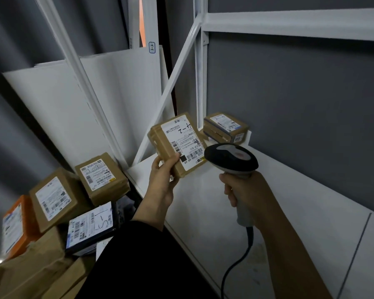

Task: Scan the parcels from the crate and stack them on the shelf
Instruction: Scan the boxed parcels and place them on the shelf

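Observation:
My left hand grips a small brown parcel by its lower corner, label side up, above the white shelf board. My right hand holds a grey and black barcode scanner by its handle, its head close to the parcel's barcode label. Two brown parcels lie stacked in the shelf's far corner. Several more parcels are piled at lower left, among them an orange one and a dark flat one; the crate itself is not visible.
White metal shelf uprights and a diagonal brace stand just behind the held parcel. A grey wall backs the shelf on the right. The scanner's cable hangs down over the shelf board. White panels lean at the left rear.

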